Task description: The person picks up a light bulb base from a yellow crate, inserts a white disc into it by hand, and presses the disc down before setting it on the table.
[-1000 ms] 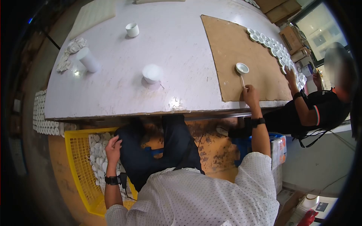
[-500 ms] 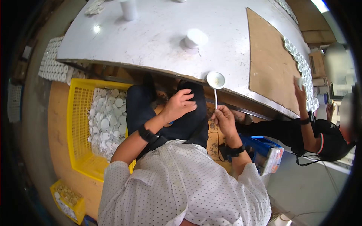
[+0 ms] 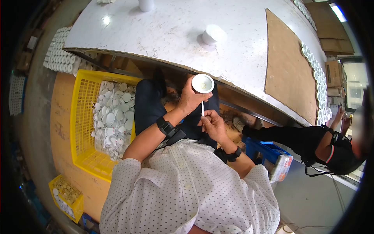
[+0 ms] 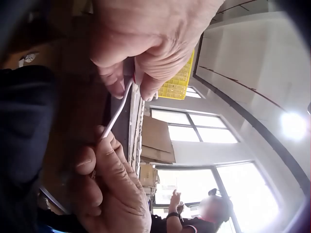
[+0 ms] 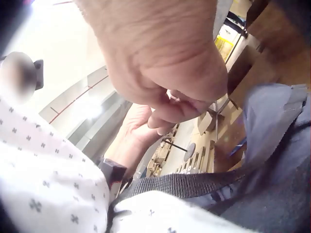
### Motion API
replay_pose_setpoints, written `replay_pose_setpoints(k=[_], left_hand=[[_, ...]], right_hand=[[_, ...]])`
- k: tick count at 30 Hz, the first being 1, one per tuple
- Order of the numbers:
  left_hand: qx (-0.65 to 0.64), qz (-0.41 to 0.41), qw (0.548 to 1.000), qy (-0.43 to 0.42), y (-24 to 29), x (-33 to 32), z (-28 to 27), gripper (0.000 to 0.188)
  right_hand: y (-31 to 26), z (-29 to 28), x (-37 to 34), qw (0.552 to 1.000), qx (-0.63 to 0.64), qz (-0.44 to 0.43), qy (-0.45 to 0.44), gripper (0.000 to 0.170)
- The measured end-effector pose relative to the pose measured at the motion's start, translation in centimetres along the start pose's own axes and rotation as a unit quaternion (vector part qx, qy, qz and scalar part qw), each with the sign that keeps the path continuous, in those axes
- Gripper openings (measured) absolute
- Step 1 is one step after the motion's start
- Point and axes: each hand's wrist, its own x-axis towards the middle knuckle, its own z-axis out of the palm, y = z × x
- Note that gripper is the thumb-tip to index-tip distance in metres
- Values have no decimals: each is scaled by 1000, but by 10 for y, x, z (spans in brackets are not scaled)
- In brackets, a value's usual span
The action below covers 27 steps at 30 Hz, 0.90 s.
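A small white round downlight (image 3: pixel 203 83) with yellowish dots inside its dish is held over my lap, close by the table's front edge. My left hand (image 3: pixel 190 98) grips its body from the left, fingers around the side. From the lamp a white cable (image 3: pixel 202 109) runs down to my right hand (image 3: pixel 213 125), which pinches it between thumb and fingers. In the left wrist view the white cable (image 4: pixel 116 114) stretches between both hands; the lamp is hidden there. The right wrist view has my right hand (image 5: pixel 165 73) covering most of the cable.
A white table (image 3: pixel 167 35) carries a white cup-shaped part (image 3: pixel 213 34) and a cardboard sheet (image 3: pixel 290 66) with rows of white round parts (image 3: pixel 320 89). A yellow crate (image 3: pixel 80 121) of white discs stands left, a smaller yellow bin (image 3: pixel 80 204) below. Another person (image 3: pixel 331 150) is at right.
My right hand has brought the lamp by its cable from over the cardboard back to my lap. My left hand has come from above the crate and taken hold of the lamp.
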Motion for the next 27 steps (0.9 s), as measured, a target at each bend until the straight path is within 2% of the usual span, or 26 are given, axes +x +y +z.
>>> replay_pose_setpoints(k=[5,8,11,13,15,17,18,20,21,23,27], left_hand=[[-42,-7,999,-17,11,-7,-9,51],[-92,-30,995,-29,32,-13,-15,45],[-150,-56,986,-43,47,-18,-23,42],[-198,-109,972,-66,49,-20,-30,46],[-205,-109,971,-55,53,-23,-31,45],[-192,-89,976,-43,54,-24,-34,42],[-193,-87,977,-41,55,-25,-35,42],[-18,-70,997,-23,61,-27,-39,44],[-18,-70,997,-21,66,-29,-41,44],[99,-85,991,-43,79,-33,-44,47],[173,-111,978,-43,81,-32,-51,48]], right_hand=[[-17,3,-5,998,-24,18,-48,13],[-37,-13,2,1000,-19,-24,-3,14],[-57,-25,24,989,-34,-110,92,13],[-68,-34,41,978,-63,-144,139,12],[-87,-36,54,971,-94,-145,166,13],[-90,-31,68,964,-79,-202,152,11],[-92,-27,74,964,-80,-203,149,11],[-94,-14,83,963,-131,-216,94,11],[-98,-8,84,963,-131,-216,92,11],[-110,3,83,941,-236,-242,30,11],[-99,10,95,921,-279,-273,-13,12]])
